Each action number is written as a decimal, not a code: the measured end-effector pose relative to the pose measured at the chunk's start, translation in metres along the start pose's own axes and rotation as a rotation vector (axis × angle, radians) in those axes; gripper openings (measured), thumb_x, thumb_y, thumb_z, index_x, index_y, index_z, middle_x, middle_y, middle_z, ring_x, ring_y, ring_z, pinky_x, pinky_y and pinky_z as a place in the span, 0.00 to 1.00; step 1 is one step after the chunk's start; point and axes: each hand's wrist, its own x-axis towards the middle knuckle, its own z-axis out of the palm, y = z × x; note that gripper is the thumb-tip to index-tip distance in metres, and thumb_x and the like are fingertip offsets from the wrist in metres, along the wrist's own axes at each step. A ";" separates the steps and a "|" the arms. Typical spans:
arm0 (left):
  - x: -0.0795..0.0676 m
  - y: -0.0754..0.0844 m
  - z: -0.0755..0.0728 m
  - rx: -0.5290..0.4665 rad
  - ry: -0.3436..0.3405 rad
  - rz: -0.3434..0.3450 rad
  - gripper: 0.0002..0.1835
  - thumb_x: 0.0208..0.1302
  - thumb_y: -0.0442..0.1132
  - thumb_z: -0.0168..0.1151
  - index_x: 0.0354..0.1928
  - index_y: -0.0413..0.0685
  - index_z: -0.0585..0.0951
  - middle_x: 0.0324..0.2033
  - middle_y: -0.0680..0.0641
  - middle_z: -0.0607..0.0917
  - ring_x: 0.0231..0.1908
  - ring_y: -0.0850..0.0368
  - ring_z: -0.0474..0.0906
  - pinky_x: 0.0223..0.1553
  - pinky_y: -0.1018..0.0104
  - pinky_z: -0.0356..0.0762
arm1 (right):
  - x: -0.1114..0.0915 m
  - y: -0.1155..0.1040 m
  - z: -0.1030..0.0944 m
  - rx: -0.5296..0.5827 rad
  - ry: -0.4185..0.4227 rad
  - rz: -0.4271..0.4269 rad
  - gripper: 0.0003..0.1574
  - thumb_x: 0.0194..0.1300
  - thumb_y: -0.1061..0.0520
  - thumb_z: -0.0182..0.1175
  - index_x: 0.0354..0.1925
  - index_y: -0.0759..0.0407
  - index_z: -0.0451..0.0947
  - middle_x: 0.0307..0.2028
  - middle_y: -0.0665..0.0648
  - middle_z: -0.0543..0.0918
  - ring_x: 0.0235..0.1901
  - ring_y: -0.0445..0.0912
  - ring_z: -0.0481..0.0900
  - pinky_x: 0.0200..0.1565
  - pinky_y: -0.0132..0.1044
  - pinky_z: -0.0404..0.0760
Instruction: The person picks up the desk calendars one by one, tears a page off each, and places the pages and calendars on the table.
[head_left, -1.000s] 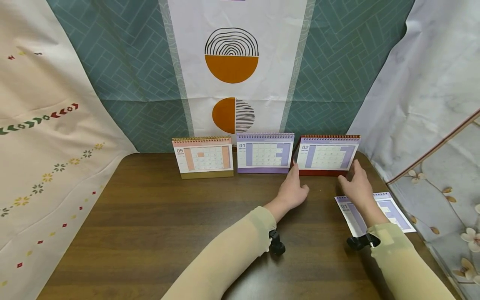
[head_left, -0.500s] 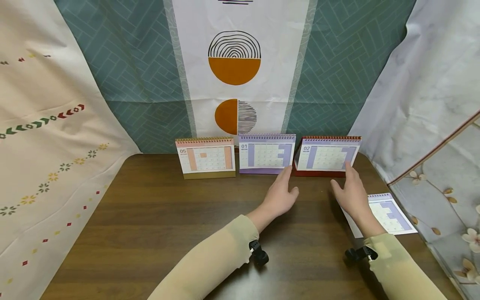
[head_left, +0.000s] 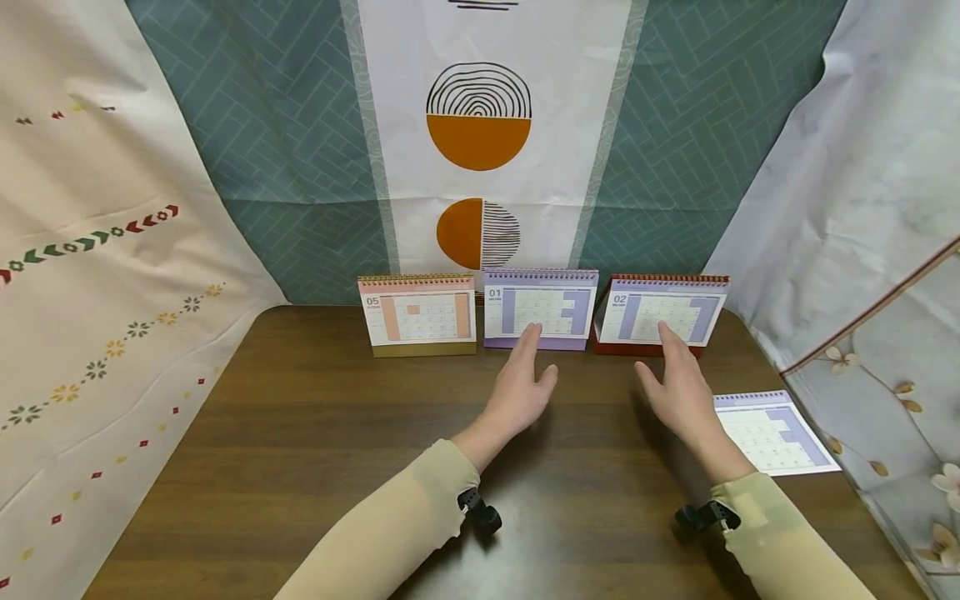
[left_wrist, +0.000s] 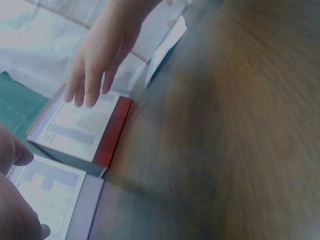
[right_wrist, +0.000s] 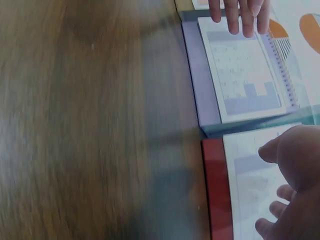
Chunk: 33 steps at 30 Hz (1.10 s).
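Note:
Three desk calendars stand in a row at the back of the table. The purple-based calendar [head_left: 543, 304], marked 01, is in the middle, with my left hand [head_left: 516, 393] in front of it, fingers extended and holding nothing. To its right stands the red-based calendar [head_left: 667, 310], marked 02. My right hand [head_left: 681, 398] hovers before that one, thumb apart and fingers stretched, also holding nothing. At the row's left is the gold-based calendar [head_left: 422, 315], marked 05. In the left wrist view, my right hand [left_wrist: 100, 55] overlaps the red-based calendar [left_wrist: 82, 127].
A loose calendar page [head_left: 776, 433] with a purple punched edge lies on the brown wooden table [head_left: 322, 450] at the right, partly behind my right forearm. Behind the row hangs a green and white cloth [head_left: 292, 167]; patterned cloths flank the table on both sides.
Both hands have drawn away from the sides of the red-based calendar and shifted left, the left hand farther, to before the purple-based one. The camera view has shifted slightly; the calendars remain in their row.

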 end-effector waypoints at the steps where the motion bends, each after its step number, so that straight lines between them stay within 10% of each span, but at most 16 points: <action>1: -0.001 -0.002 -0.004 -0.002 0.008 0.000 0.39 0.84 0.39 0.57 0.89 0.45 0.54 0.88 0.42 0.53 0.85 0.47 0.50 0.82 0.47 0.53 | 0.000 -0.002 0.002 0.003 -0.003 -0.006 0.51 0.81 0.57 0.64 0.87 0.69 0.48 0.80 0.80 0.59 0.78 0.77 0.58 0.75 0.73 0.59; 33: 0.006 -0.045 -0.040 -0.035 0.167 -0.093 0.40 0.85 0.40 0.56 0.89 0.41 0.51 0.88 0.40 0.52 0.86 0.45 0.48 0.83 0.51 0.47 | 0.021 -0.054 0.046 0.104 -0.175 0.008 0.51 0.84 0.53 0.61 0.88 0.67 0.45 0.84 0.75 0.54 0.83 0.69 0.54 0.78 0.69 0.58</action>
